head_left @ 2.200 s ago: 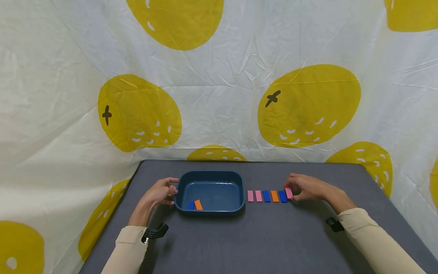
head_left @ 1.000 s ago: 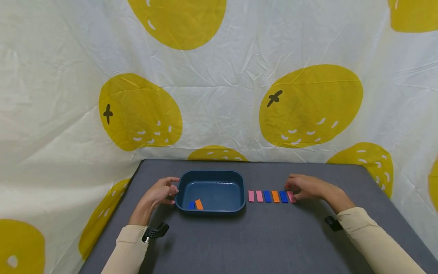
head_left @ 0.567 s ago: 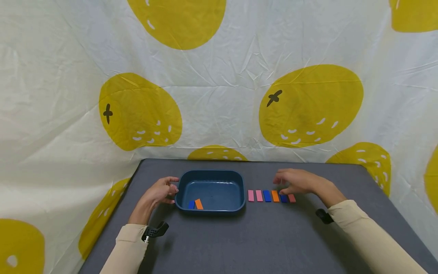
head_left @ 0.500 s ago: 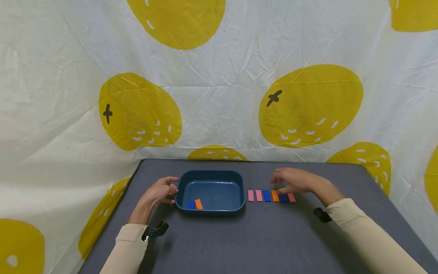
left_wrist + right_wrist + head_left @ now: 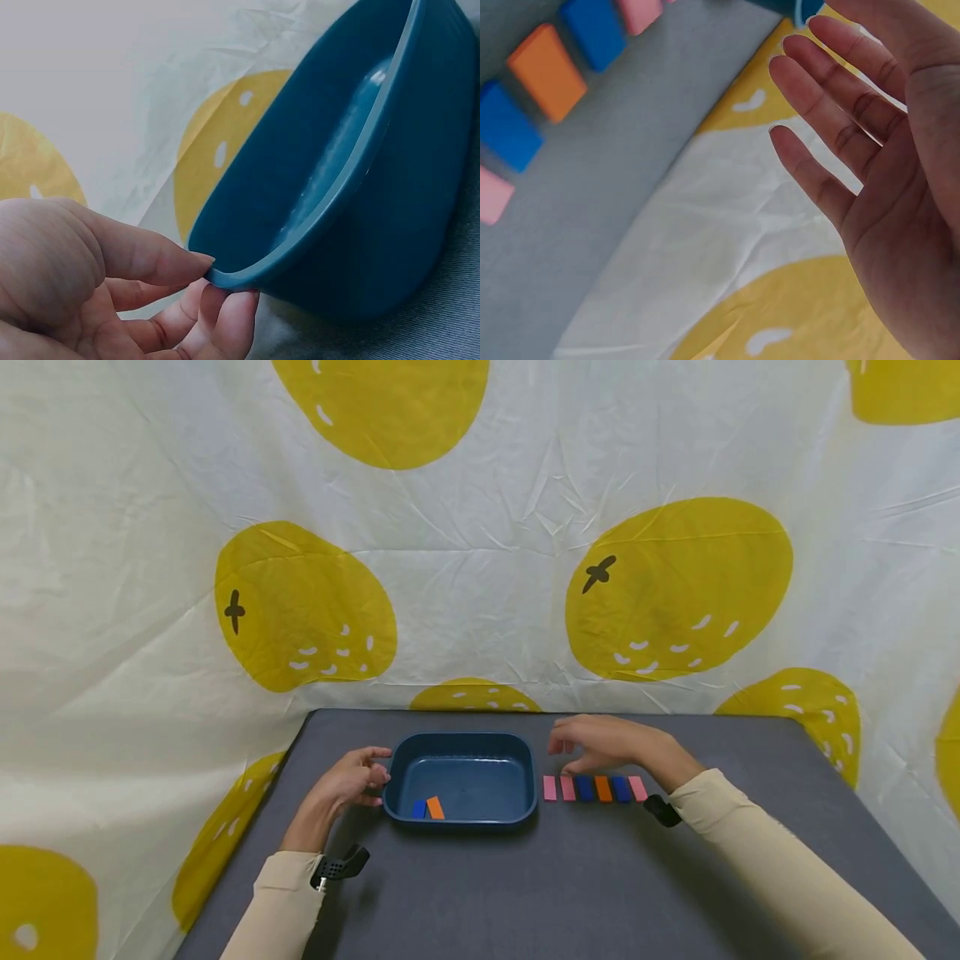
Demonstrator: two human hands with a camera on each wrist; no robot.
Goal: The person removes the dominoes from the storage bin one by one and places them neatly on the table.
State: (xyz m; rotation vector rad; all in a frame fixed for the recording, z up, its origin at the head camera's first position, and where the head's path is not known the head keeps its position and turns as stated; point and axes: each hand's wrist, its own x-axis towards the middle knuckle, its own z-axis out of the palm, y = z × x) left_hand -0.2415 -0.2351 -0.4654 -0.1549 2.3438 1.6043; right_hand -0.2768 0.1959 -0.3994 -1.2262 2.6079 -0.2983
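My left hand (image 5: 347, 785) pinches the left rim of a dark blue plastic basin (image 5: 461, 823); in the left wrist view the thumb lies over the rim and fingertips under it. Inside the basin, a blue block (image 5: 418, 810) and an orange block (image 5: 435, 808) lean at the near wall. To its right runs a row of small flat blocks: pink (image 5: 550, 788), pink (image 5: 567, 790), blue (image 5: 585, 790), orange (image 5: 603, 790), blue (image 5: 621, 790), pink (image 5: 637, 788). Above the row's left part hovers my right hand (image 5: 611, 742), holding nothing, its fingers spread in the right wrist view (image 5: 900, 180).
Everything stands on a dark grey table (image 5: 510, 893). Behind it hangs a white cloth (image 5: 480, 610) printed with yellow fruit shapes. Black bands are on both wrists, at the cuffs of light sleeves.
My right hand has let go of the pink block at the row's right end and moved left above the row towards the basin. The left hand keeps its place at the rim.
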